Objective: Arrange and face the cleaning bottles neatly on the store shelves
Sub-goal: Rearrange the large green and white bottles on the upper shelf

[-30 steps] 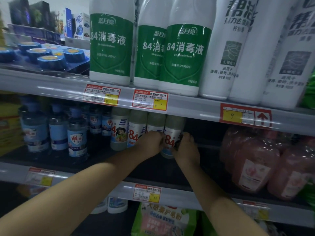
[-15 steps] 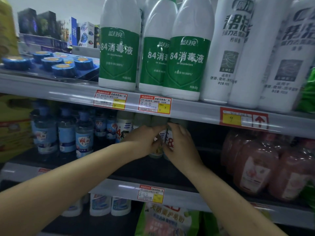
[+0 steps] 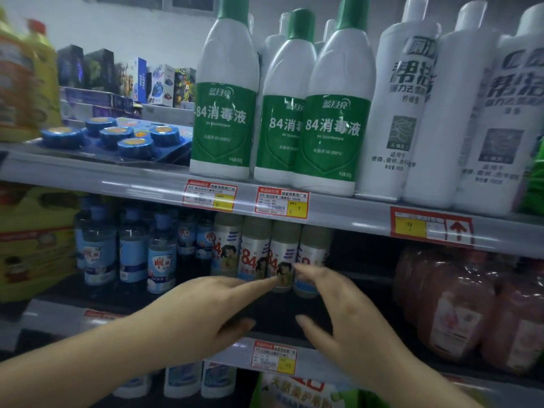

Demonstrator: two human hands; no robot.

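Released since half a second ago: left hand [image 3: 206,304] and right hand [image 3: 347,307] now off the small 84 bottles [image 3: 281,257], fingers straight and spread — holding nothing. Four in a row on the middle shelf [image 3: 338,293], at 12 o'clock from the hands. Smooth pale plastic cylinders, labels frontward. Above: three green-labelled bottles [image 3: 335,128] — glossy, tapered.

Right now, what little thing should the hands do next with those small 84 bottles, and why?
Probably turn the rightmost small 84 bottle a little, so its label faces front. Its "84" looks partly turned away, while the three small bottles to its left show theirs plainly. Both hands are open, the left hand and right hand holding nothing, and the right hand's fingers are closest to that bottle.
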